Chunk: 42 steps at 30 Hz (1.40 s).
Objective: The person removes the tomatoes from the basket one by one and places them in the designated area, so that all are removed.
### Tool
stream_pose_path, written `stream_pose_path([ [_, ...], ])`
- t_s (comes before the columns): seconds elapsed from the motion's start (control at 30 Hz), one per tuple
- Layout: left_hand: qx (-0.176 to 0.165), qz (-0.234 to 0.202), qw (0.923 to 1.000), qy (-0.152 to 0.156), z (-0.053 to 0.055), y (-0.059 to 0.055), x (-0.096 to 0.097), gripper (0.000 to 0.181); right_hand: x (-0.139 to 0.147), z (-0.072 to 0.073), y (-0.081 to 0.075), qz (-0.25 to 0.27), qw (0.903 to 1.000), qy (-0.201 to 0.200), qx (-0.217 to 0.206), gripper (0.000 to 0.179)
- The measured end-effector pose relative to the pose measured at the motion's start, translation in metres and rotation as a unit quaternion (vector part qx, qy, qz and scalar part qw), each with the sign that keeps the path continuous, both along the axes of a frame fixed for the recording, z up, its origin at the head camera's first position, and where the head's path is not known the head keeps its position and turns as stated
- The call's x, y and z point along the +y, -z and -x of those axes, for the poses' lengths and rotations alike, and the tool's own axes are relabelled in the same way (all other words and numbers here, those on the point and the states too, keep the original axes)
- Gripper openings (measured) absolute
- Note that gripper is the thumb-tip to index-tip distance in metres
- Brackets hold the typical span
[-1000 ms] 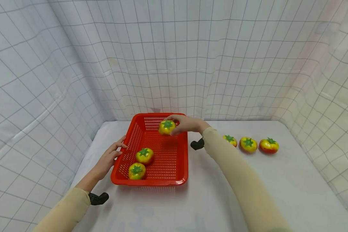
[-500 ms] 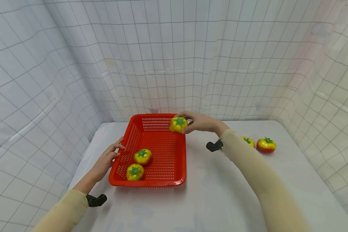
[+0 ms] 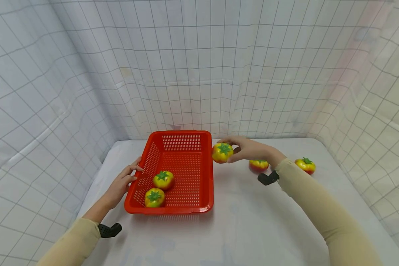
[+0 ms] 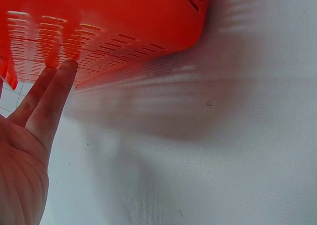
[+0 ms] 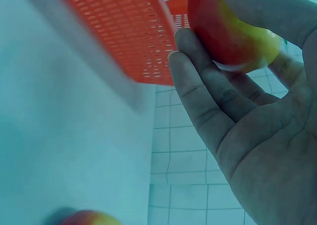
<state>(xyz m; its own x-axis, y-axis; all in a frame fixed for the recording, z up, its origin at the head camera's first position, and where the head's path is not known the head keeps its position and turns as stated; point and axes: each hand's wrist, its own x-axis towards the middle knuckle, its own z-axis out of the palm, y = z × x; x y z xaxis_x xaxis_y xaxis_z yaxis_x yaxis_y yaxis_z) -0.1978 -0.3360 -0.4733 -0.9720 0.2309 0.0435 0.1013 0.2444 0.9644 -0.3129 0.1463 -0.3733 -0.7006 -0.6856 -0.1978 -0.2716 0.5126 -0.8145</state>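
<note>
"While the bare left hand (image 3: 119,183) touches the left side of the red, slotted, rectangular plastic basket (image 3: 187,173), what does the bare right hand (image 3: 251,149) hold?"

"One round, glossy, yellow-and-red fruit with a green star-shaped leaf cap (image 3: 219,155), pinched between thumb and fingers. It is just outside the basket's right rim; whether they touch, I can't tell."

"And the left grip?"

"Loose: two fingers lie nearly straight against the outer wall."

"Any more fruit?"

"Inside, near the left front corner, lie two matching ones, a farther fruit (image 3: 164,181) and a nearer fruit (image 3: 155,198). On the white table (image 3: 246,225) sit an inner fruit (image 3: 258,166), partly behind the right hand, and an outer fruit (image 3: 306,166) by the beige sleeve (image 3: 319,207)."
</note>
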Motion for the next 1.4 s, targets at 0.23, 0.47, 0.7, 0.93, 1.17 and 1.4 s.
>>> stream_pose_path([
  [0.23, -0.007, 0.007, 0.9999, -0.005, 0.001, -0.001, 0.001, 0.03, 0.023, -0.015, 0.013, -0.029, 0.9983, 0.038, -0.034, 0.063],
  [0.47, -0.009, 0.017, 0.9998, -0.01, 0.0, -0.003, 0.002, 0.03, 0.039, -0.027, 0.027, -0.011, 0.9991, 0.018, -0.037, 0.063],
  [0.7, -0.01, 0.01, 0.9998, -0.01, 0.001, -0.002, 0.001, 0.029, 0.055, -0.032, 0.045, -0.016, 0.9989, 0.039, -0.022, 0.063],
  [0.93, -0.011, 0.006, 0.9999, -0.006, 0.001, 0.0, 0.001, 0.029, 0.074, -0.041, 0.063, -0.036, 0.9979, 0.053, -0.011, 0.065],
  [1.17, -0.006, 0.0, 1.0, 0.0, 0.001, 0.0, 0.002, 0.03, 0.094, -0.052, 0.079, -0.049, 0.9955, 0.072, -0.036, 0.068],
  [1.4, 0.001, -0.006, 1.0, 0.007, 0.001, 0.001, 0.001, 0.03, 0.107, -0.059, 0.088, -0.05, 0.9943, 0.087, -0.034, 0.065],
])
